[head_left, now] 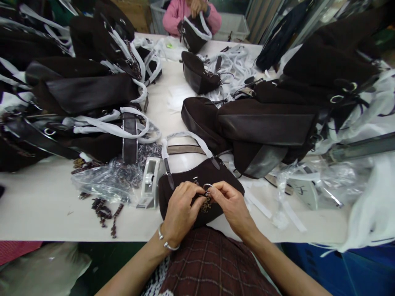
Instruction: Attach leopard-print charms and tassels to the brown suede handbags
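Observation:
A dark brown handbag (175,172) lies at the table's front edge, its handle (189,134) wrapped in white padding. Above the bag's front, my left hand (184,205) pinches a small charm (206,205) of dark and gold-toned pieces. My right hand (230,201) closes thumb and finger on a metal ring (207,186) at the charm's upper end. Both hands' fingertips nearly meet there, hiding how ring and charm join. Left of the bag are a white tape dispenser (150,181) and loose braided charms (106,213).
Dark bags are piled on the left (83,90) and right (268,123). A clear plastic bag (108,179) lies by the dispenser. White strips (291,216) lie at the right. Across the table, a person in pink sleeves (173,18) handles another bag (194,35).

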`<state>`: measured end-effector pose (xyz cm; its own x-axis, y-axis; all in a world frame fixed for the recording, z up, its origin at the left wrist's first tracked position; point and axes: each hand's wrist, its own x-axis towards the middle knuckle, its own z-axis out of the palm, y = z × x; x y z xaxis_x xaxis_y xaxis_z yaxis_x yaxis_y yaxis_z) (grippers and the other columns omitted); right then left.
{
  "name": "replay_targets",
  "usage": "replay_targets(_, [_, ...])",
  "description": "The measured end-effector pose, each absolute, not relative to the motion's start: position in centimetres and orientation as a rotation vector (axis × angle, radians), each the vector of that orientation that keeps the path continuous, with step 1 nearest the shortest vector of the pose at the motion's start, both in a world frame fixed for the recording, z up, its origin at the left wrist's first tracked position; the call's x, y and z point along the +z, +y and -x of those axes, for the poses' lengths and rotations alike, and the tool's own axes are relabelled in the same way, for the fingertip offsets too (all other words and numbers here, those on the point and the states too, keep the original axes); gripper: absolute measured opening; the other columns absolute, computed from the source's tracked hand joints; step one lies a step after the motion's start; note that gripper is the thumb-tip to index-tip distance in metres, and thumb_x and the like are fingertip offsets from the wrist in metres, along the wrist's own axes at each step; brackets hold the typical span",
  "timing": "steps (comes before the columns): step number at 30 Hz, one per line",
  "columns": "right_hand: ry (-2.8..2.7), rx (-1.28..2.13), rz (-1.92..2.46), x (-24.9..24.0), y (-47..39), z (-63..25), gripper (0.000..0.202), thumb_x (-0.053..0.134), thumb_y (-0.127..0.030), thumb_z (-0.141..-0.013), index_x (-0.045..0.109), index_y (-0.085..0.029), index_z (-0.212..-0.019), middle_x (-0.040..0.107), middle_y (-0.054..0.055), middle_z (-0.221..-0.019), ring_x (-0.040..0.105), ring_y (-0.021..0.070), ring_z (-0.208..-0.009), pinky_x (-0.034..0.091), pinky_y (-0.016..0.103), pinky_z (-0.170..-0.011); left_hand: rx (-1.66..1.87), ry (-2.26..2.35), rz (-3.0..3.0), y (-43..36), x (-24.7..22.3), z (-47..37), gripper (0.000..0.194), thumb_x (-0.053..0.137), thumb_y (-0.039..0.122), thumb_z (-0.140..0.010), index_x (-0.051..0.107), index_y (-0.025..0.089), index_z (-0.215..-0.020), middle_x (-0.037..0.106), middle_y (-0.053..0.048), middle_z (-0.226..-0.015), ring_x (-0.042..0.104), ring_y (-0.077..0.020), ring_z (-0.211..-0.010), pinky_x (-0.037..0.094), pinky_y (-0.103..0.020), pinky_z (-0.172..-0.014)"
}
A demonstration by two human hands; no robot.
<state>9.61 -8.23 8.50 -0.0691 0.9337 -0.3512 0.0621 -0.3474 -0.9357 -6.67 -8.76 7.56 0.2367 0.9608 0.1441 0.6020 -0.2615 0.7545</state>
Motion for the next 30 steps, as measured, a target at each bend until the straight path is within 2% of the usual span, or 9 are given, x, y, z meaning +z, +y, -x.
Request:
replay_targets(6, [-1.17,1.446,1.506,8.7,-8.4,-9.4,0.023,0.062,-0.041,-0.086,0.064,-0.018,-0.081,0.061,0.0,-0.075,0.053,0.0143,-0.073,0.041,0.026,-0.069,0.849,1.458,-2.011,-8.6,7.5,7.1,0.003,0.059,0.023,-0.09,0.059,0.02,-0.09,0.061,-0.004,-0.088,0.054,-0.0184,-0.086,0.043,-0.034,-0.08])
replay_targets(11, [-1.087,1.491,1.488,8.5,-8.5,-8.9,0.023,0.061,-0.04,-0.087,0.061,-0.018,-0.08,0.058,-0.002,-0.075,0.051,0.0128,-0.074,0.04,0.024,-0.07,0.936,1.414,-1.881,-8.9,7.2,7.1,0.003,0.059,0.018,-0.089,0.056,0.019,-0.09,0.057,-0.002,-0.087,0.054,-0.0136,-0.079,0.046,-0.027,-0.073])
replay_targets(15, [-1.113,1.502,1.477,8.8,-8.4,-8.6,0.023,0.059,-0.04,-0.088,0.06,-0.018,-0.081,0.058,-0.001,-0.077,0.051,0.0129,-0.075,0.039,0.025,-0.072,0.947,1.383,-1.891,-9.3,6.9,7.1,0.002,0.056,0.017,-0.091,0.056,0.019,-0.092,0.056,-0.003,-0.091,0.056,-0.0128,-0.083,0.048,-0.024,-0.073])
replay_targets(21, [-1.135,1.521,1.502,9.2,-7.9,-8.6,0.023,0.06,-0.04,-0.087,0.06,-0.018,-0.078,0.058,-0.002,-0.074,0.05,0.0127,-0.072,0.038,0.025,-0.069,0.782,1.363,-2.052,-9.3,6.5,7.8,0.009,0.05,0.021,-0.095,0.058,0.021,-0.097,0.059,-0.003,-0.096,0.06,-0.0111,-0.086,0.05,-0.021,-0.075])
replay_targets(25, [-1.107,1.615,1.486,8.3,-7.7,-9.0,0.026,0.062,-0.042,-0.085,0.061,-0.018,-0.077,0.058,-0.002,-0.073,0.049,0.0127,-0.071,0.038,0.026,-0.068,0.743,1.267,-2.085,-8.9,6.9,7.6,0.008,0.051,0.018,-0.093,0.058,0.02,-0.089,0.06,-0.003,-0.093,0.061,-0.0114,-0.081,0.052,-0.023,-0.071])
replay_targets(28, [-1.015,1.658,1.495,7.5,-7.5,-9.5,0.026,0.064,-0.043,-0.084,0.063,-0.018,-0.077,0.06,-0.001,-0.072,0.049,0.0127,-0.07,0.037,0.027,-0.068,0.91,1.209,-1.816,-9.1,8.6,8.8,0.011,0.056,0.015,-0.088,0.053,0.019,-0.078,0.06,-0.002,-0.087,0.063,-0.0124,-0.079,0.054,-0.025,-0.07])
replay_targets(30, [-0.95,1.644,1.502,7.1,-7.5,-9.9,0.025,0.066,-0.043,-0.083,0.064,-0.018,-0.076,0.061,0.0,-0.074,0.05,0.0136,-0.074,0.038,0.028,-0.073,1.037,1.233,-1.443,-10.0,10.0,11.8,0.016,0.06,0.018,-0.085,0.048,0.02,-0.074,0.059,0.0,-0.084,0.064,-0.0114,-0.069,0.054,-0.025,-0.061])
